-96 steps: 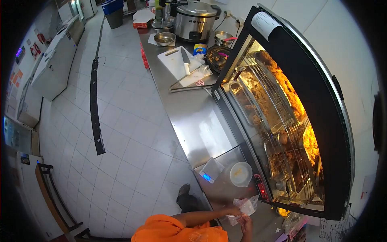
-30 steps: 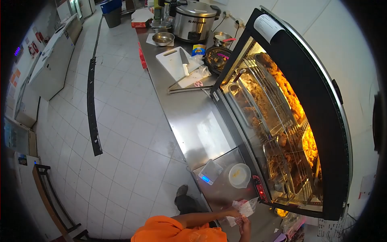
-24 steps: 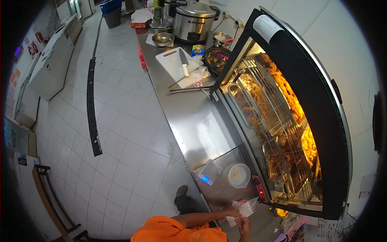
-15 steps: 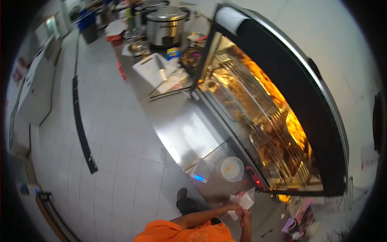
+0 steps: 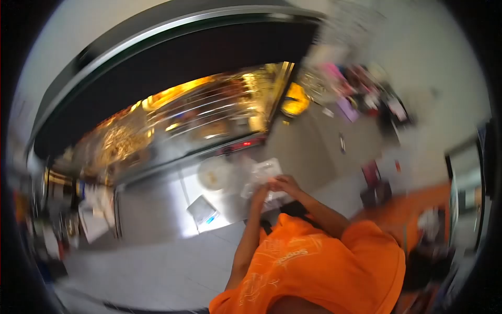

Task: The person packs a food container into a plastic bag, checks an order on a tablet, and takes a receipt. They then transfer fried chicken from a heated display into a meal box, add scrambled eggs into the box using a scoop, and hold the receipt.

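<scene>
A clear plastic bag (image 5: 253, 183) with whitish and pink areas lies bunched up at the counter's front edge, blurred by motion. My left hand (image 5: 260, 192) is closed on its near side. Beside it, my right hand (image 5: 285, 183) is closed on the bag too, the fingers of both hands meeting. What the bag holds I cannot make out. Left of my hands is a round whitish tub (image 5: 213, 174) with something yellowish in its middle. Nearer the edge sits a small scale (image 5: 203, 211) with a lit blue display.
Behind the steel counter (image 5: 149, 212) stands a lit glass-fronted food warmer (image 5: 172, 115) with wire racks and trays. At far left lies a white cutting board (image 5: 93, 222). A yellow item (image 5: 295, 100) and a pile of mixed packages (image 5: 361, 94) are to the right.
My view has swung to the right, so the warmer now spans the upper left and more of the right side shows. Both hands stay at the bag.
</scene>
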A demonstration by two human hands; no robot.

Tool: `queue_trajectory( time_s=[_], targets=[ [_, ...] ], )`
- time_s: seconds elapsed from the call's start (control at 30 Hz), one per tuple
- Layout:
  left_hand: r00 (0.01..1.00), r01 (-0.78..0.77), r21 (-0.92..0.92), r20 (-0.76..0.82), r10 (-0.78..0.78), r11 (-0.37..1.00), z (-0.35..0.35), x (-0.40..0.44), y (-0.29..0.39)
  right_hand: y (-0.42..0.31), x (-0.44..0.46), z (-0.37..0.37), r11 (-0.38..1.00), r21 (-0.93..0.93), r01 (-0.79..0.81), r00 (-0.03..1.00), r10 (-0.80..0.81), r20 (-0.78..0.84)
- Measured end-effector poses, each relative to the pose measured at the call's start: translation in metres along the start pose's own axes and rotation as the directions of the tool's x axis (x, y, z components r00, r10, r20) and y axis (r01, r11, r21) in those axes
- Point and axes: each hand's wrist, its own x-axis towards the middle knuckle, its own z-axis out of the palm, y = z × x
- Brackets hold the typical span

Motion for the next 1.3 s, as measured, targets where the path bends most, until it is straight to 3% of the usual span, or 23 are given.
queue_trajectory(
  time_s=[0.03,0.07,0.17,0.2,0.27,0.3,0.37,0.43,0.57,0.67,0.7,0.77,0.83,0.87,0.9,0.93,1.03,1.1,1.13,1.23,1.3],
  targets=[
    [0.969,0.206,-0.034,0.145,-0.199,0.978,-0.010,-0.001,0.019,0.016,0.009,-0.003,0.996,-0.049,0.071,0.997,-0.071,0.002],
    [0.930,0.345,-0.387,0.019,-0.367,0.855,-0.016,-0.028,0.072,0.021,0.013,-0.002,0.996,-0.083,0.023,0.999,-0.026,-0.034],
    [0.967,0.251,-0.366,0.043,-0.253,0.896,-0.007,-0.011,0.044,0.002,0.003,0.009,0.998,0.012,0.067,0.986,-0.065,-0.154],
    [0.966,0.258,-0.324,0.083,-0.244,0.910,-0.005,-0.010,0.039,0.005,0.003,0.008,0.993,-0.046,0.112,0.983,-0.118,-0.139],
    [0.975,0.199,-0.479,0.008,-0.222,0.855,-0.001,-0.013,0.034,0.007,0.000,0.008,0.985,-0.085,0.153,0.974,-0.165,-0.155],
    [0.976,0.208,-0.454,0.033,-0.217,0.866,0.001,-0.014,0.037,0.007,-0.002,0.008,0.987,-0.049,0.153,0.972,-0.159,-0.171],
    [0.995,0.084,-0.519,0.094,-0.040,0.850,0.001,-0.012,0.050,0.007,0.001,0.006,0.987,-0.009,0.160,0.967,-0.159,-0.197],
    [0.993,0.113,-0.458,0.088,-0.082,0.882,-0.003,-0.015,0.046,0.015,0.006,0.006,0.967,-0.135,0.218,0.951,-0.242,-0.195],
    [0.992,0.105,-0.477,-0.016,-0.128,0.872,-0.001,-0.020,0.052,0.013,0.007,0.008,0.988,-0.046,0.149,0.964,-0.155,-0.216],
    [0.987,0.101,-0.440,-0.068,-0.146,0.892,0.000,-0.021,0.055,0.027,0.022,0.005,0.905,-0.384,0.182,0.932,-0.284,-0.227],
    [0.985,0.107,-0.422,-0.081,-0.155,0.900,0.001,-0.021,0.056,0.020,0.016,0.003,0.908,-0.379,0.178,0.930,-0.281,-0.236],
    [0.979,0.122,-0.392,-0.101,-0.174,0.912,0.003,-0.022,0.057,-0.002,0.001,0.000,0.996,-0.050,0.068,0.962,-0.079,-0.263],
    [0.979,0.108,-0.401,-0.117,-0.167,0.910,0.005,-0.023,0.063,0.016,0.018,-0.003,0.990,-0.054,0.133,0.967,-0.141,-0.210],
    [0.989,0.015,-0.505,-0.118,-0.086,0.863,0.007,-0.022,0.067,0.022,0.023,-0.003,0.990,0.002,0.138,0.980,-0.136,-0.142],
    [0.986,0.044,-0.437,-0.127,-0.110,0.898,0.006,-0.022,0.066,0.025,0.025,-0.007,0.988,0.058,0.141,0.988,-0.137,-0.076],
    [0.983,0.053,-0.388,-0.140,-0.115,0.920,0.006,-0.023,0.065,0.013,0.018,-0.010,0.971,-0.050,0.234,0.968,-0.238,-0.085],
    [0.980,0.063,-0.265,-0.167,-0.110,0.962,0.003,-0.026,0.064,-0.016,-0.005,-0.014,0.967,-0.015,0.253,0.964,-0.253,-0.083],
    [0.981,0.069,-0.195,-0.166,-0.102,0.978,0.002,-0.025,0.066,0.031,0.039,-0.001,0.925,-0.280,0.256,0.947,-0.298,-0.118],
    [0.982,0.077,-0.163,-0.159,-0.103,0.984,0.001,-0.025,0.067,0.040,0.049,0.003,0.931,-0.275,0.241,0.945,-0.290,-0.153],
    [0.985,0.074,-0.109,-0.150,-0.090,0.991,0.002,-0.022,0.070,0.037,0.055,0.001,0.880,-0.429,0.204,0.954,-0.277,-0.114],
    [0.985,0.071,-0.080,-0.149,-0.083,0.994,-0.002,-0.021,0.069,0.028,0.047,-0.006,0.806,-0.490,0.333,0.932,-0.359,0.042]
  ],
)
